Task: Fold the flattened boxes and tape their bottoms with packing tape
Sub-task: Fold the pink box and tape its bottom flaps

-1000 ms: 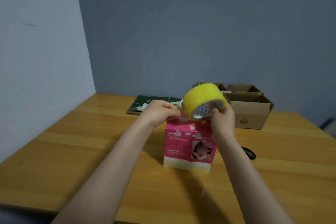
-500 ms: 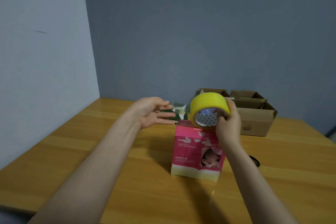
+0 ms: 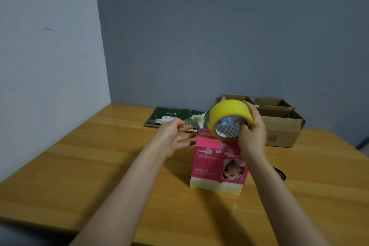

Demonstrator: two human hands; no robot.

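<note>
Pink box stands upright mid-table, and its print is too blurred for me to read. My right hand grips the yellow tape roll at the box's top edge. My left hand hovers beside it, fingers spread, holding nothing. Behind lie a flattened green box and open brown cartons, contents unseen.

The right grip covered the near right rim of the yellow roll of packing tape and the top right corner of the pink printed carton, whose small print was too blurred to read. The left grip, smeared at its fingers, overlapped the flattened dark green box. A black object on the wooden bench lay mostly behind the right forearm and could not be identified. The roll hid part of the open brown cardboard boxes.
</note>
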